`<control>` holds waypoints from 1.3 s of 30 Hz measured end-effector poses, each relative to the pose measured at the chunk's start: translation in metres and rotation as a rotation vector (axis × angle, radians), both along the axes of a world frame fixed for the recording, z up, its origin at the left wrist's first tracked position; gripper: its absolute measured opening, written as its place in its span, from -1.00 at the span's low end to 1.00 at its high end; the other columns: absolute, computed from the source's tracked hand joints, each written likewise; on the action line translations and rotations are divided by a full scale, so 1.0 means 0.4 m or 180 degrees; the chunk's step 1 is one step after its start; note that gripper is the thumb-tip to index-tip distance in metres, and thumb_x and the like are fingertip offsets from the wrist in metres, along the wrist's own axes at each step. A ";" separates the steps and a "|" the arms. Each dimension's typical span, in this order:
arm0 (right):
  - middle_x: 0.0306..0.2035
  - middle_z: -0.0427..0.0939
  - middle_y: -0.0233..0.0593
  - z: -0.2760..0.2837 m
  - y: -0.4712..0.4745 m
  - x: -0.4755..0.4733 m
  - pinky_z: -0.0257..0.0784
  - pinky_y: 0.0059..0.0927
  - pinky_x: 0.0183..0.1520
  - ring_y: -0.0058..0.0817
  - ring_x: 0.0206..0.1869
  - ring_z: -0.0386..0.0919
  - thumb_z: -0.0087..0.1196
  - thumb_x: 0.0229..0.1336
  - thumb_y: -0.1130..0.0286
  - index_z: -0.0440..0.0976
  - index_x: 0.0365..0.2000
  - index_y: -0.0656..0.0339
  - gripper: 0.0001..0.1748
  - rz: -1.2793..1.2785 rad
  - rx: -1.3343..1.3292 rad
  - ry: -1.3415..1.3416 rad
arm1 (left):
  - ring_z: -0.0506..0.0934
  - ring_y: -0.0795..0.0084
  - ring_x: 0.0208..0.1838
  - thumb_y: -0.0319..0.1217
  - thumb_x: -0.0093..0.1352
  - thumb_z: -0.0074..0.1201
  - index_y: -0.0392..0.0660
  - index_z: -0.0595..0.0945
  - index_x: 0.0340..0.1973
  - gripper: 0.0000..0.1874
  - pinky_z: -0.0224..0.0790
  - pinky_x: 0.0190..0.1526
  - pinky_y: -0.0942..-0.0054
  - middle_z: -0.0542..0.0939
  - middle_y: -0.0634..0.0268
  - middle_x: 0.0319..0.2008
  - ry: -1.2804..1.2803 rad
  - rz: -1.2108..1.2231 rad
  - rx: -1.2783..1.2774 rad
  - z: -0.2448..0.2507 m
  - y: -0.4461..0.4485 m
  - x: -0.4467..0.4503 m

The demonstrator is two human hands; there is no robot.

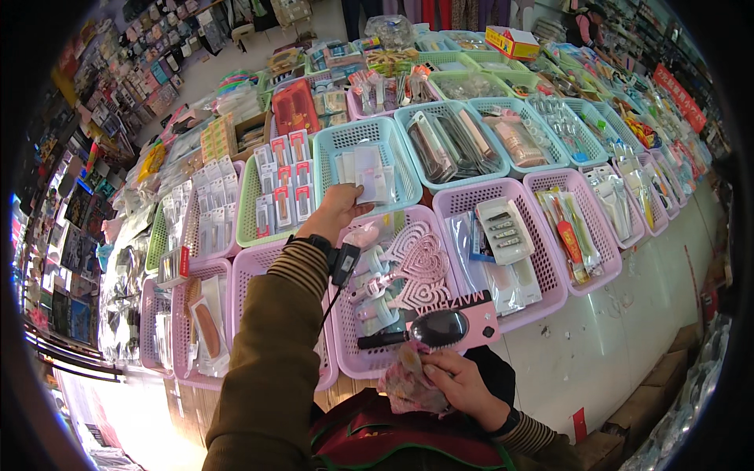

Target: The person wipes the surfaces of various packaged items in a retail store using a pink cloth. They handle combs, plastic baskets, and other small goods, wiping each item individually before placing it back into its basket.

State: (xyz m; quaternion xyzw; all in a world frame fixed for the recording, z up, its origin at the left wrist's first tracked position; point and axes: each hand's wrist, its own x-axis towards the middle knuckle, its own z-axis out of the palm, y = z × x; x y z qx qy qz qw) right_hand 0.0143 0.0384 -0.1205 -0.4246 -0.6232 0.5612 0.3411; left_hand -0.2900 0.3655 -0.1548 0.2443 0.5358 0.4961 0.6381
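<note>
My left hand [341, 206] reaches to the near rim of a blue plastic basket [323, 141], its fingers at a clear plastic packet [370, 168]; whether it grips the packet or the rim I cannot tell. Other flat packets lie in that basket. My right hand [456, 377] holds a crumpled, stained pink cloth [409, 382] low in front of me. Just beyond it, a black paddle hairbrush [439, 328] on a pink card lies across the near side of a pink plastic basket [347, 358]. Pink heart-shaped hairbrushes [421, 259] fill part of the same basket.
Right of the brushes, a pink basket [551, 294] holds a white tray and packets. A green basket [244, 221] with carded goods stands at left. A packaged wooden comb [207, 329] lies near left. Cardboard boxes [648, 388] line the lower right; a person [586, 26] is far right.
</note>
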 end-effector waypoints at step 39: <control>-0.35 0.48 -0.40 0.125 -0.198 -0.223 0.35 -0.56 -0.20 -0.63 -0.31 0.42 0.17 0.35 0.42 0.61 -0.03 0.39 -0.72 0.0812 0.0295 -0.0688 | 0.71 0.13 -0.23 -0.23 0.33 0.31 -0.44 0.55 0.03 -0.45 0.59 -0.23 0.24 0.70 0.01 -0.24 0.2215 0.1576 -0.0151 -0.049 -1.009 -0.714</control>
